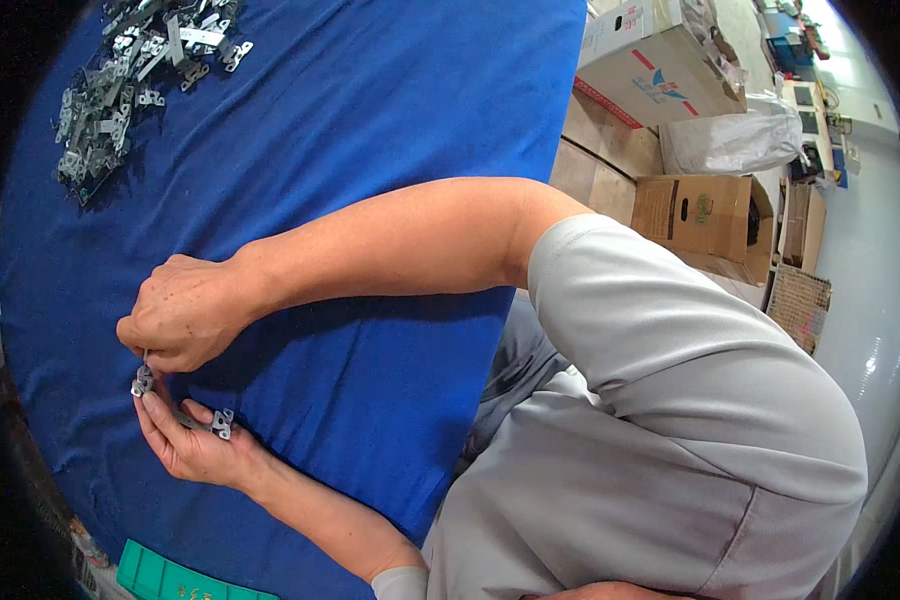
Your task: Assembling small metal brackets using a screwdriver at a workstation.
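The right hand (185, 312) is pinching a thin pin (146, 356) above a small metal hinge (143, 381). The left hand (192, 445) is gripping that hinge at its fingertips, cradling another hinge (221, 423), over the blue cloth (370, 100).

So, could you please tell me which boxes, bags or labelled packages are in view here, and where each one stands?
White cardboard box: top right, on the floor, with red and blue markings.
Brown cardboard box: right of the blue table, lying open, with a small green mark.
Whitish plastic sack: between the two boxes, crumpled.
Flat cardboard sheets: beside the table edge, plain tan.
Green plastic tray: bottom left edge.
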Available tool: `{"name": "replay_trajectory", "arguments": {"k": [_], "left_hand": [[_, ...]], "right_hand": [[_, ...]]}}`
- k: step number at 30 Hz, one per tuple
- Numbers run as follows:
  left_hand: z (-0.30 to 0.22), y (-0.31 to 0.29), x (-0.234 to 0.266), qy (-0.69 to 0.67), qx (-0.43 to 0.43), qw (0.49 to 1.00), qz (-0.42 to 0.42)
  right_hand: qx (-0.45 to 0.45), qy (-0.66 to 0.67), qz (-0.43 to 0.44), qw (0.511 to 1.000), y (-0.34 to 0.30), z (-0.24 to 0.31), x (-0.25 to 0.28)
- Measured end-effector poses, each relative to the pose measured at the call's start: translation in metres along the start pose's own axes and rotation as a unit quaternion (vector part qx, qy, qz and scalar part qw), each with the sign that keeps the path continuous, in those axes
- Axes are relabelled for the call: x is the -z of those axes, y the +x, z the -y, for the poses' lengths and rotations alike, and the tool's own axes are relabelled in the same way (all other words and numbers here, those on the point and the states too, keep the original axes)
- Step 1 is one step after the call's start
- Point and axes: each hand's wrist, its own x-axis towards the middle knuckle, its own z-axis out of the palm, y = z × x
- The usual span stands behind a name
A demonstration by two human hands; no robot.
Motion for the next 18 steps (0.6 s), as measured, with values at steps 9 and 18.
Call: {"name": "replay_trajectory", "arguments": {"k": [9, 18], "left_hand": [[0.0066, 0.0099, 0.0124, -0.005, -0.025, 0.997, 0.069], [0.0098, 0.0082, 0.0119, -0.011, -0.014, 0.998, 0.058]], "right_hand": [[0.001, -0.016, 0.004, 1.0, 0.0042, 0.0033, 0.0031], [-0.009, -0.006, 0.018, 1.0, 0.001, 0.0022, 0.0038]]}}
